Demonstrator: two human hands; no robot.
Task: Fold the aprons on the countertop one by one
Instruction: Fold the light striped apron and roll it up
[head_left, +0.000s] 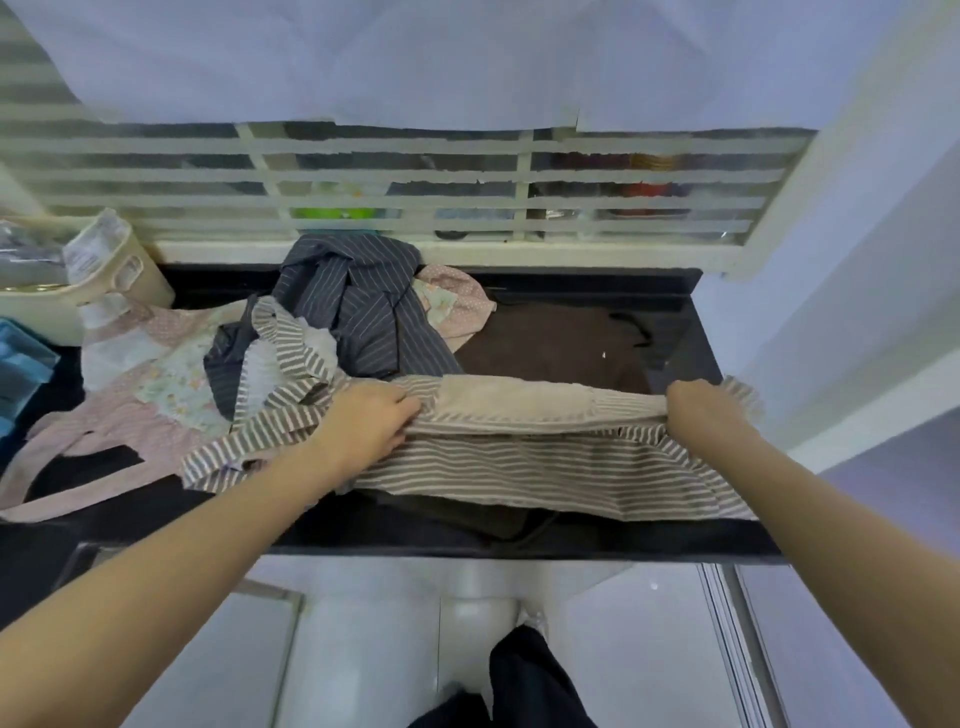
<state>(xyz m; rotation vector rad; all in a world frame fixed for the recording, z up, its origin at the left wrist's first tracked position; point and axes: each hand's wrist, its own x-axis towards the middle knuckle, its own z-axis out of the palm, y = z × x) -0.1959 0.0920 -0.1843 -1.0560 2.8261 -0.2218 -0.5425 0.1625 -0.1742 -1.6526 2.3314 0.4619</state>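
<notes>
Two hands grip the striped apron (519, 467): your left hand (371, 423) and right hand (698, 410) pinch its edge taut, probably to square the fold.

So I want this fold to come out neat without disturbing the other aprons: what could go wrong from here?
1. The striped apron hangs over the countertop's front edge; if the left hand or right hand loosens, it could slide to the floor.
2. Its straps run up into the dark pinstriped apron, so pulling may drag that pile along.
3. A brown cloth lies underneath and could bunch or shift with it.
</notes>
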